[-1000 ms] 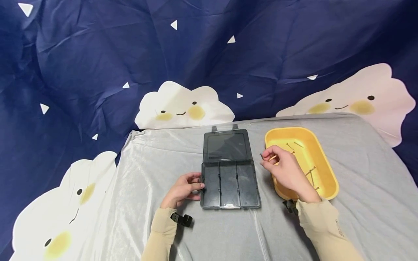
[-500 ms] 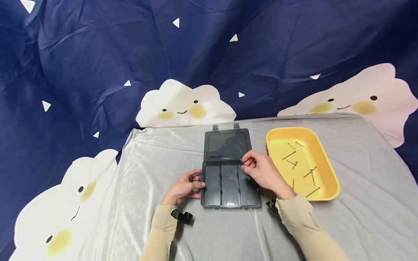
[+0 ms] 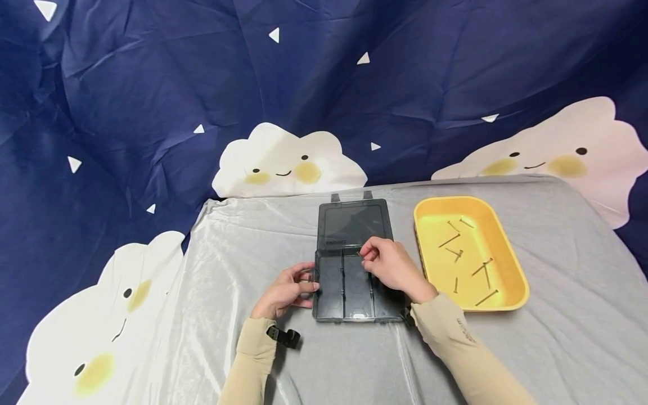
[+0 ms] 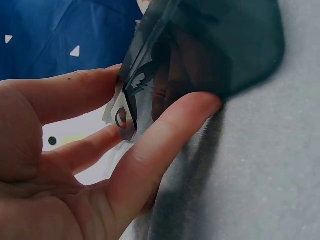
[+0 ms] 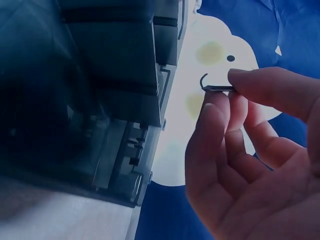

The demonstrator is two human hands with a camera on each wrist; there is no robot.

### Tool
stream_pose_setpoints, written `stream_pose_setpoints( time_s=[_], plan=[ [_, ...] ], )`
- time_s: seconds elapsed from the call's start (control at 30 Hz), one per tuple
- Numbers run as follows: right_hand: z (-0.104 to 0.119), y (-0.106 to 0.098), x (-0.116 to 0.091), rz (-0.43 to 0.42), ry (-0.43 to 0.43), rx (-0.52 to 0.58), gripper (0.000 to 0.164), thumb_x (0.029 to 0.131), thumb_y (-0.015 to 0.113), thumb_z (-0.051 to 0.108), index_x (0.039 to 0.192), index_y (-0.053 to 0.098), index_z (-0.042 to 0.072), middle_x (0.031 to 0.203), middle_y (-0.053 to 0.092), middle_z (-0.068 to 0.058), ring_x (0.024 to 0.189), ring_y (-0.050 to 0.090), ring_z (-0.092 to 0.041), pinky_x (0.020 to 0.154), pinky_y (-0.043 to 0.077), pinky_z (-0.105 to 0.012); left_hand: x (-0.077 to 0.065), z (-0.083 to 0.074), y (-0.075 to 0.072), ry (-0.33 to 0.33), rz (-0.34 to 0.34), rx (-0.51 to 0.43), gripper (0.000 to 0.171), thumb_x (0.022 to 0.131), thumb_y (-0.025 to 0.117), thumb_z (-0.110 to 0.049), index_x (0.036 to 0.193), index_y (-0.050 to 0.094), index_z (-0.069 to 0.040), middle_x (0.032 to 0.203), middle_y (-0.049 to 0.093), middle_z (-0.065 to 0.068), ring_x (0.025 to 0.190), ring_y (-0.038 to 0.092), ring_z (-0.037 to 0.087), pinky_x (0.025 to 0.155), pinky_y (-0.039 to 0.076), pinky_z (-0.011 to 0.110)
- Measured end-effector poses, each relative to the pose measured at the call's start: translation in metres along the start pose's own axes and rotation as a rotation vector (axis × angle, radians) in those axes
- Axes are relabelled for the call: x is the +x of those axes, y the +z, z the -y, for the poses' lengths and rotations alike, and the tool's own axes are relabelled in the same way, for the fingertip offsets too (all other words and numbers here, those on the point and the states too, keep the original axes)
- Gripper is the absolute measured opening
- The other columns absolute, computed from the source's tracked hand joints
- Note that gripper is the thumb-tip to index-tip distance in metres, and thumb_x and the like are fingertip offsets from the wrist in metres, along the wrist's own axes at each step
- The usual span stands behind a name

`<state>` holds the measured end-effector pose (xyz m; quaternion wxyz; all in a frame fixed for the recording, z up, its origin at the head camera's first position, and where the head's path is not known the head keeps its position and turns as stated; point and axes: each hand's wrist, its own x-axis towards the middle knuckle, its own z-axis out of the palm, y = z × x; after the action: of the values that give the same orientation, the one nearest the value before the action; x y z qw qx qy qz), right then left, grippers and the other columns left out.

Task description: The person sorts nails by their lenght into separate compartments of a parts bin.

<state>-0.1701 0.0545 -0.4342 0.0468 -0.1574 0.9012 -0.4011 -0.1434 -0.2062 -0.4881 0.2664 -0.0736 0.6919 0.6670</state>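
A dark translucent compartment box (image 3: 330, 287) lies on the grey cloth with its lid (image 3: 353, 219) folded back. Two dividers run along its base and part it into three long compartments. At its left edge my left hand (image 3: 286, 291) holds on; the left wrist view has the thumb (image 4: 165, 137) against the side and the other fingers round the far part. Over the upper middle of the box, my right hand (image 3: 392, 267) pinches a thin dark screw (image 5: 219, 88) between thumb and fingers. Its far end is hidden behind the fingers.
To the right of the box stands a yellow tray (image 3: 517, 264) with several loose screws (image 3: 448, 241) scattered on its floor. Grey cloth (image 3: 243, 236) covers the table. A blue curtain (image 3: 304, 84) with cloud prints hangs behind its far edge.
My right hand has moved left from over the yellow tray to above the box, carrying the screw. The left hand stays on the box's left edge.
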Motion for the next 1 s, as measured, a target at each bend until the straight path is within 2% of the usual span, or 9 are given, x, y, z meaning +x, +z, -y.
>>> stream_pose_setpoints(
  time_s=[0.27, 0.7, 1.0],
  plan=[
    [0.004, 0.006, 0.006, 0.013, -0.014, -0.058, 0.009, 0.079, 0.066, 0.004, 0.088, 0.067, 0.007, 0.074, 0.064, 0.003, 0.069, 0.057, -0.011, 0.069, 0.049, -0.027, 0.000, 0.000, 0.001, -0.001, 0.002, -0.002, 0.068, 0.086, 0.064, 0.006, 0.147, 0.037, -0.007, 0.122, 0.048, 0.020, 0.084, 0.063, 0.016, 0.057, 0.062, 0.027],
    [0.008, 0.012, 0.012, 0.038, -0.010, -0.083, 0.009, 0.082, 0.065, 0.003, 0.090, 0.066, 0.008, 0.077, 0.063, 0.003, 0.072, 0.057, -0.013, 0.072, 0.051, -0.031, 0.001, 0.002, 0.001, 0.006, 0.000, 0.003, 0.066, 0.086, 0.065, 0.004, 0.146, 0.038, -0.006, 0.124, 0.049, 0.021, 0.086, 0.063, 0.017, 0.057, 0.062, 0.027],
    [0.006, 0.009, 0.014, -0.002, -0.001, -0.081, 0.011, 0.083, 0.066, 0.005, 0.094, 0.067, 0.006, 0.083, 0.065, -0.001, 0.077, 0.059, -0.017, 0.075, 0.053, -0.033, 0.000, 0.002, 0.001, 0.009, -0.003, 0.009, 0.066, 0.087, 0.064, 0.003, 0.146, 0.038, -0.006, 0.124, 0.048, 0.021, 0.088, 0.063, 0.017, 0.058, 0.062, 0.027]
  ],
)
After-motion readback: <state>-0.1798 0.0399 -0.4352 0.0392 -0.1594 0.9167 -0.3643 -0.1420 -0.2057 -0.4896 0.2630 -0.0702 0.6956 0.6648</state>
